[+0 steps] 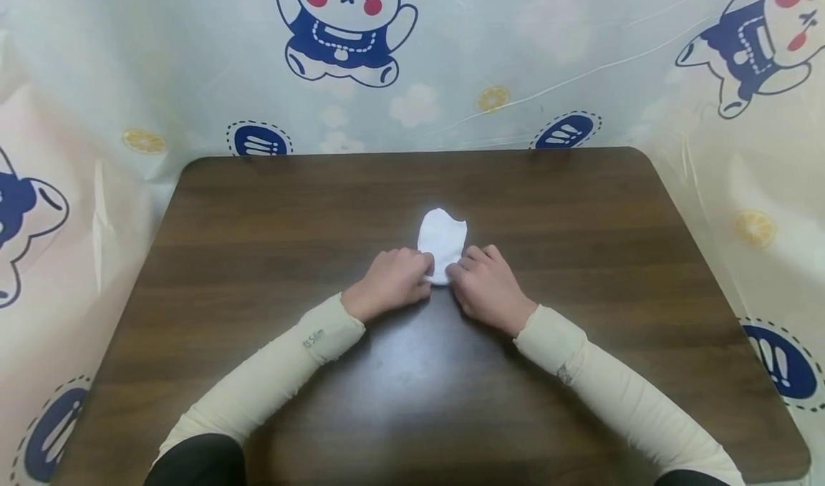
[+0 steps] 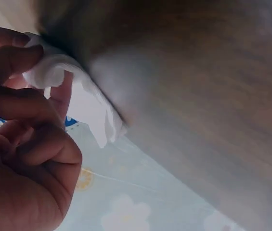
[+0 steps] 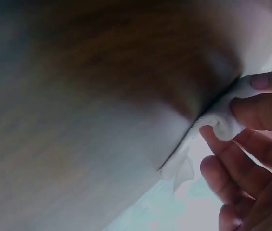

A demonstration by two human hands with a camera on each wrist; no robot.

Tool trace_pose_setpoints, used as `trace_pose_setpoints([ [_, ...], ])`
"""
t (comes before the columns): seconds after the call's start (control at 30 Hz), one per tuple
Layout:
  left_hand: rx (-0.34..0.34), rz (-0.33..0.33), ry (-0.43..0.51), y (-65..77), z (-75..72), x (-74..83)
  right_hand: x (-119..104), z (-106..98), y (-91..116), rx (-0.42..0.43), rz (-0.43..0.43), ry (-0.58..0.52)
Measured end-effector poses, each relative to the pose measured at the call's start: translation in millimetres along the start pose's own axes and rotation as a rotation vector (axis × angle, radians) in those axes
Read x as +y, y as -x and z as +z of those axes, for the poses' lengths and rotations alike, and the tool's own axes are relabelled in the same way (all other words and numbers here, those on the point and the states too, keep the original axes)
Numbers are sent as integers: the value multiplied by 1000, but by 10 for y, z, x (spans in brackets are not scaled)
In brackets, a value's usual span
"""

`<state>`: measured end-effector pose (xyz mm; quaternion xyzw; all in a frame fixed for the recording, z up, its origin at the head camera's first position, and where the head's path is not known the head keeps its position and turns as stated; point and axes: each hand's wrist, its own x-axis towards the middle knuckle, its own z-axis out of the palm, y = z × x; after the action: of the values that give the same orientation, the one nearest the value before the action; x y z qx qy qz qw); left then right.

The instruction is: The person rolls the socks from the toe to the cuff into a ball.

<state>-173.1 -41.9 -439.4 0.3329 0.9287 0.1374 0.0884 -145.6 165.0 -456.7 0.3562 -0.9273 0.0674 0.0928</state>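
A small piece of white cloth (image 1: 442,237), perhaps a sock, lies on the dark wooden table, its uneven far end pointing away from me. My left hand (image 1: 396,280) pinches the near left corner between thumb and fingers. On the other side, my right hand (image 1: 491,289) pinches the near right corner. Both wrist views show the near edge curled into a roll (image 2: 54,72), with the thumb and fingertips on it. In the right wrist view the roll's spiral end (image 3: 224,126) is visible, while the flat part trails beyond the hand.
The wooden table (image 1: 290,207) has rounded far corners. Behind it and along both sides hangs a pale curtain (image 1: 477,35) with printed cartoon figures, citrus slices and blue ovals. A bright reflection lies on the tabletop between my forearms.
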Motion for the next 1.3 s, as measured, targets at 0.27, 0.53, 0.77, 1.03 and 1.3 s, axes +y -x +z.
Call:
trace_pose_setpoints([
  [0.27,-67,-154,239,28,-58,-39,29,-60,-24,-166,232,-379],
  [0.53,-105,-230,203,-42,-77,-70,47,-74,-72,-229,328,-294],
  [0.77,36,-86,55,-3,-55,-48,4,-60,-70,-42,163,-90],
  [1.03,4,-30,-99,76,-66,-27,3,-94,-23,6,-93,8],
  [1.3,44,12,-130,34,-49,-36,44,-85,-80,48,-124,30],
])
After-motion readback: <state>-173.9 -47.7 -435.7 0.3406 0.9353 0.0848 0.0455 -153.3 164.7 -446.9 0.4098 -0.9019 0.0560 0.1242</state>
